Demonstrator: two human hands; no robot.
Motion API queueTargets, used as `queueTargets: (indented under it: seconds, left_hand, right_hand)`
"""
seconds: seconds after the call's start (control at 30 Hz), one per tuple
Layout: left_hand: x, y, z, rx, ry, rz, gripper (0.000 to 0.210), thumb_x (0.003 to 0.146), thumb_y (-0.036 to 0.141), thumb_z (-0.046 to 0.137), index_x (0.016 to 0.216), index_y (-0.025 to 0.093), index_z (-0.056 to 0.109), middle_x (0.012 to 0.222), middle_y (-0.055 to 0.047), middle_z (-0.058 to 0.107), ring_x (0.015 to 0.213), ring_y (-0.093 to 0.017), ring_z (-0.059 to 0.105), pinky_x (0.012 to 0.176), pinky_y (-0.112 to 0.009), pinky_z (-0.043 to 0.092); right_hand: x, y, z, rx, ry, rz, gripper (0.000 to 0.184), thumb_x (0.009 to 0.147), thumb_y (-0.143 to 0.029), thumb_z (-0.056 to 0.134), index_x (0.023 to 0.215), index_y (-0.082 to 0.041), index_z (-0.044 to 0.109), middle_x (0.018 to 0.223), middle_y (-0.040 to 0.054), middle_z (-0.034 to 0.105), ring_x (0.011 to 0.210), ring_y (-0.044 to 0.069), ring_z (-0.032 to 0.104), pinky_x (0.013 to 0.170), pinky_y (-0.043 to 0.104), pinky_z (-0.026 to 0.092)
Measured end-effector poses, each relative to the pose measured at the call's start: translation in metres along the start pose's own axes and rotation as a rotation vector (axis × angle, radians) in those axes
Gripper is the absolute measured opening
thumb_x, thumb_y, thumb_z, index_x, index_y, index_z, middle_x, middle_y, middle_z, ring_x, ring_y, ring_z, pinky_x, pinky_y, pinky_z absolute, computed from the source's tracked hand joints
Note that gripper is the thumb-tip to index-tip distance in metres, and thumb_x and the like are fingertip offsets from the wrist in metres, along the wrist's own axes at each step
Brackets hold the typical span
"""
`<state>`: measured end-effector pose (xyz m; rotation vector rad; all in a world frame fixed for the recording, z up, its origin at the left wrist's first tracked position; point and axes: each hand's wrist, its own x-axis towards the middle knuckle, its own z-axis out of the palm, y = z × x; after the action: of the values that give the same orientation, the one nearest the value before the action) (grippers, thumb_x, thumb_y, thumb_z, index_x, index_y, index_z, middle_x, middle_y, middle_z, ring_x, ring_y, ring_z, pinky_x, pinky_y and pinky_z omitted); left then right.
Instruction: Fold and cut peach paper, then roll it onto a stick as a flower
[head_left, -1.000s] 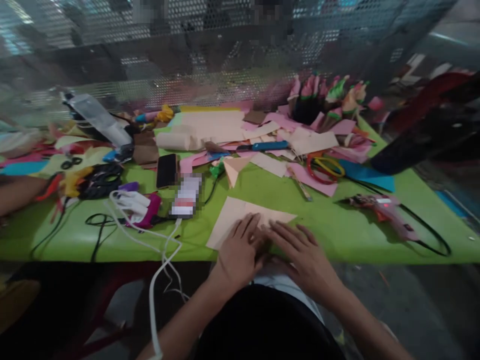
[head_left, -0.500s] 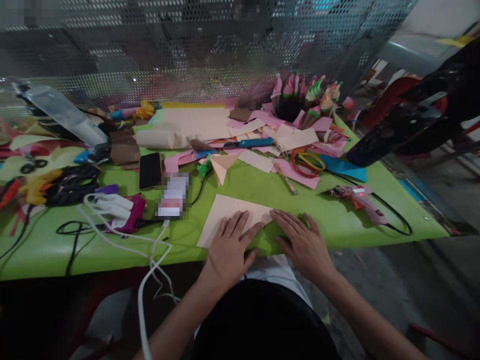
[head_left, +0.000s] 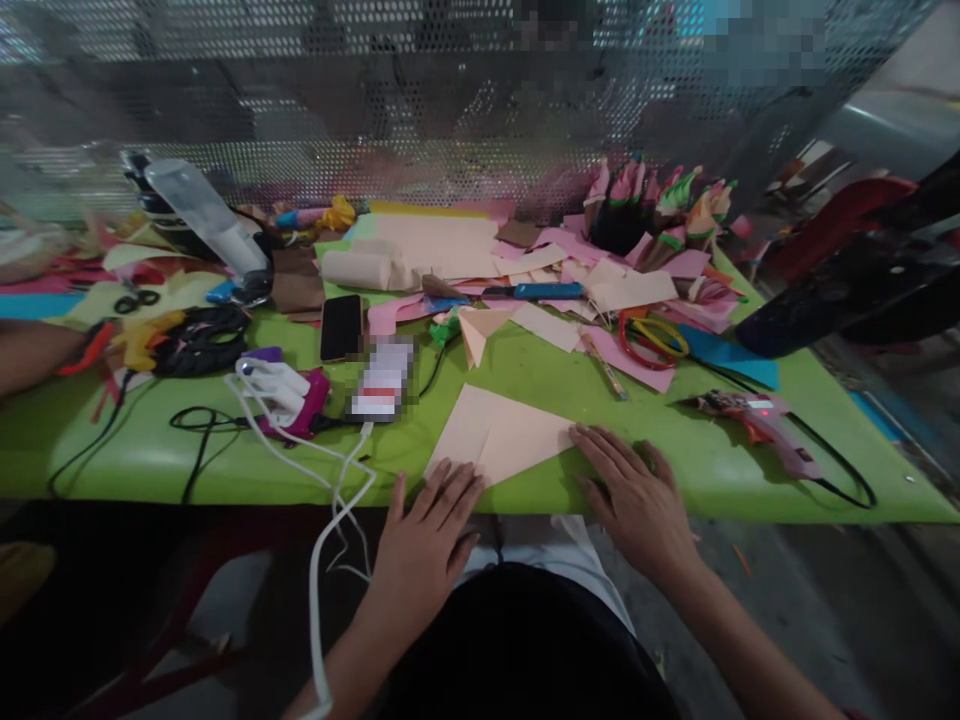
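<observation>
A pale peach sheet of paper (head_left: 502,430), folded to a pointed shape, lies flat near the table's front edge. My left hand (head_left: 431,525) rests with spread fingers on its lower left edge. At the paper's right-hand tip lies my right hand (head_left: 634,490), fingers stretched out and palm down. Behind the sheet stands a small folded paper cone (head_left: 476,335) of the same colour. A paintbrush (head_left: 606,368) lies to the right of the cone.
A pink glue gun (head_left: 772,430) lies at right with its cord. Left are a phone (head_left: 382,380) on a white cable, a dark phone (head_left: 341,328) and a magenta power adapter (head_left: 300,405). Paper scraps, a blue cutter (head_left: 547,291) and another person's arm (head_left: 34,355) are farther off.
My left hand has slid left and down across the paper toward its lower edge, uncovering more of the sheet. My right hand stays at the tip. Another person's arm has appeared at left.
</observation>
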<state>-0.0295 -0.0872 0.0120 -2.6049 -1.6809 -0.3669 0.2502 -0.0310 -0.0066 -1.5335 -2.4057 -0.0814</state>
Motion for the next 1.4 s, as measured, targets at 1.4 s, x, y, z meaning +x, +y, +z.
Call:
queueTargets:
  seconds: [1.4]
  left_hand:
    - [0.059,0.034,0.0,-0.146,-0.143,0.162,0.063,0.091,0.043,0.059,0.149,0.029,0.038,0.145,-0.008,0.052,0.139,-0.029,0.042,0.117,-0.054,0.03]
  right_hand:
    - [-0.009,-0.017,-0.025,0.097,-0.049,-0.037,0.047,0.091,-0.033,0.059,0.137,-0.023,0.055,0.129,0.0124,0.064,0.112,0.029,0.059,0.093,0.044,0.046]
